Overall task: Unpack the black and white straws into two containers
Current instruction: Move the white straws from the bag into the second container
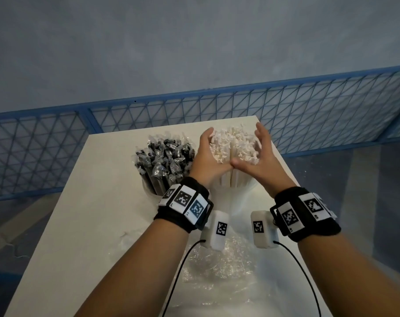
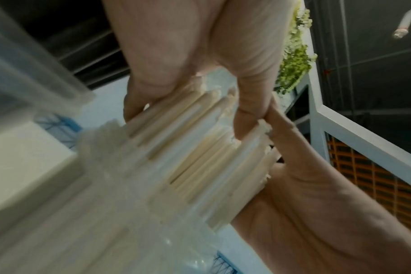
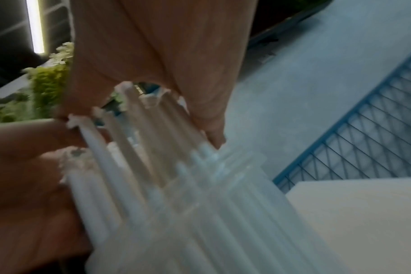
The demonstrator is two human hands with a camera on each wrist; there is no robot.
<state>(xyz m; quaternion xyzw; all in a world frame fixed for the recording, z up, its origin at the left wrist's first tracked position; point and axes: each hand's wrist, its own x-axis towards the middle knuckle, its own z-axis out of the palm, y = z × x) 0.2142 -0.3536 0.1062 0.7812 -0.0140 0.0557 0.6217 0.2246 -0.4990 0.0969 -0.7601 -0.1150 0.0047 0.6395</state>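
White straws (image 1: 231,143) stand as a thick bundle in a clear container (image 1: 234,197) at the back of the white table (image 1: 91,213). My left hand (image 1: 204,156) curves round the bundle's left side, and in the left wrist view its thumb and fingers (image 2: 249,111) lie round the straw tops (image 2: 195,148). My right hand (image 1: 263,154) cups the right side with straight, spread fingers, its thumb meeting the left thumb in front. Black straws (image 1: 164,159) in clear wrappers fill a second container (image 1: 151,195) just left. Both wrist views are blurred.
Crumpled clear plastic packaging (image 1: 219,259) lies on the table between my forearms. A blue wire-mesh fence (image 1: 308,115) runs behind the table's far edge. Green foliage (image 2: 293,61) shows beyond the hands.
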